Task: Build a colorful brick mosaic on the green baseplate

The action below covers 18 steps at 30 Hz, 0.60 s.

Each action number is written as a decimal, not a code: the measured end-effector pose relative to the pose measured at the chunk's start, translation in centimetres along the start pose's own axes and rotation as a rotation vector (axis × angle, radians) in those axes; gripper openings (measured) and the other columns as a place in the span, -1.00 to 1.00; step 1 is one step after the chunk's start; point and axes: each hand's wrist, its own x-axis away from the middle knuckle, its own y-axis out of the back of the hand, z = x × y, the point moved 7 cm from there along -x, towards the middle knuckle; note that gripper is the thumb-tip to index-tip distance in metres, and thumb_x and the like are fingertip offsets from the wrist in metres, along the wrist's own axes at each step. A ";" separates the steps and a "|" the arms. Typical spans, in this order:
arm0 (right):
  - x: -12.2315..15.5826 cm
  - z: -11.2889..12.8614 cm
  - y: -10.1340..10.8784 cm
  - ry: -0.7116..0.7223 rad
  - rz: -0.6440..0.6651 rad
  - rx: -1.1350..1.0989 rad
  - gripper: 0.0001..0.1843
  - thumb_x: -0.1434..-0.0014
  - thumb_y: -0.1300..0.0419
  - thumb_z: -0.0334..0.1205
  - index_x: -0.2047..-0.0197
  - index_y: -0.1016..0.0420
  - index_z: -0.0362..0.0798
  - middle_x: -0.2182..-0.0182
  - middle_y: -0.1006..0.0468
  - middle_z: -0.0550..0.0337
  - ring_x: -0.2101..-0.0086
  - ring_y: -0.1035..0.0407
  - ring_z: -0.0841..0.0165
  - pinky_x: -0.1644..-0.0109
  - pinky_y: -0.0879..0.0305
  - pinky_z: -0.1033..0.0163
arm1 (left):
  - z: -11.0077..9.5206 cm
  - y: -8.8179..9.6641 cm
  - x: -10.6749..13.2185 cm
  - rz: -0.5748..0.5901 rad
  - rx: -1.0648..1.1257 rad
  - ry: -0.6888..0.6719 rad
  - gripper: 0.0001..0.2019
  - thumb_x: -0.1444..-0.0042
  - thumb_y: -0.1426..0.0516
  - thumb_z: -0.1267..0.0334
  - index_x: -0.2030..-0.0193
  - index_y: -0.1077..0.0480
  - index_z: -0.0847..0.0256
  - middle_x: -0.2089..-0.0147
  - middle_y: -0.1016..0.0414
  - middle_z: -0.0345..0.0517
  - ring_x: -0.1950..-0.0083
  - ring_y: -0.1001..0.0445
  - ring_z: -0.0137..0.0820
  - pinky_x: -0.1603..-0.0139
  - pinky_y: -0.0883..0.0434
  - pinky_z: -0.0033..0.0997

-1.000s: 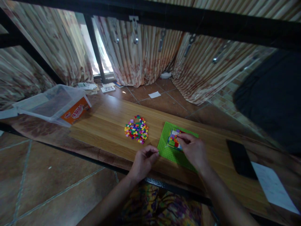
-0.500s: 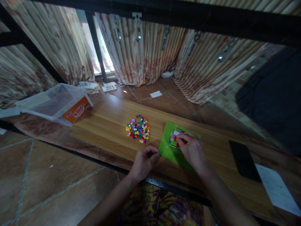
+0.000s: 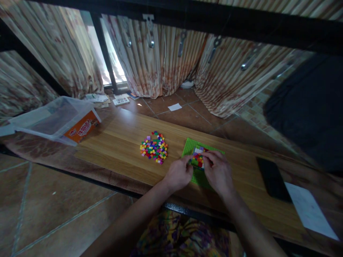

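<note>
A green studded baseplate (image 3: 198, 177) lies on the wooden board, partly under my hands. On it sits a low block of small multicoloured toy bricks (image 3: 197, 159), with white, purple, red, orange and green pieces showing. My left hand (image 3: 179, 174) is closed at the left edge of this brick block, fingertips touching it. From the right, my right hand (image 3: 219, 172) bends over the block with thumb and forefinger pinched at its top. Whatever either hand holds is hidden by the fingers. To the left lies a loose pile of small bricks (image 3: 154, 147) in many colours.
A clear plastic bin (image 3: 57, 117) with an orange label stands at the board's left end. At the right lie a black phone-like slab (image 3: 273, 179) and a white paper sheet (image 3: 311, 210). Curtains (image 3: 144, 60) hang behind, below a dark metal bar (image 3: 171, 14).
My left hand has moved right and forward, from the baseplate's near left corner to the brick block. The right hand stays at the block. The whole view has shifted slightly.
</note>
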 end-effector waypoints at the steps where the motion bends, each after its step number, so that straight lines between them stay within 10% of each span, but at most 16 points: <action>1: 0.1 -0.1 -0.1 0.004 -0.004 0.009 -0.69 -0.25 -0.01 -0.23 0.17 -0.59 -0.04 0.17 -0.52 0.02 0.12 -0.37 0.20 -0.02 -0.31 0.06 | -0.4 -0.2 -0.2 0.011 -0.045 0.001 -0.53 -0.10 -0.02 0.35 -0.18 -0.37 0.24 0.26 -0.57 -0.02 0.34 -0.49 -0.30 0.19 -0.41 -0.32; 11: 0.6 0.4 -0.8 0.097 0.016 0.112 -0.64 -0.23 0.02 -0.33 0.14 -0.61 -0.01 0.12 -0.48 0.00 0.08 -0.31 0.16 0.00 -0.33 0.04 | -1.2 -1.1 -0.7 0.020 -0.188 -0.081 -0.49 -0.13 0.01 0.35 -0.25 -0.28 0.20 -0.02 -0.54 0.07 0.07 -0.53 -0.21 -0.03 -0.42 -0.24; 18: 0.5 0.3 -0.8 0.074 0.013 0.098 -0.63 -0.23 0.03 -0.34 0.14 -0.60 -0.02 0.11 -0.48 0.00 0.07 -0.31 0.15 -0.01 -0.32 0.02 | -0.7 -1.0 -1.2 0.034 0.048 -0.081 -0.50 -0.05 -0.01 0.37 -0.17 -0.39 0.17 0.28 -0.56 -0.11 0.37 -0.45 -0.36 0.23 -0.41 -0.39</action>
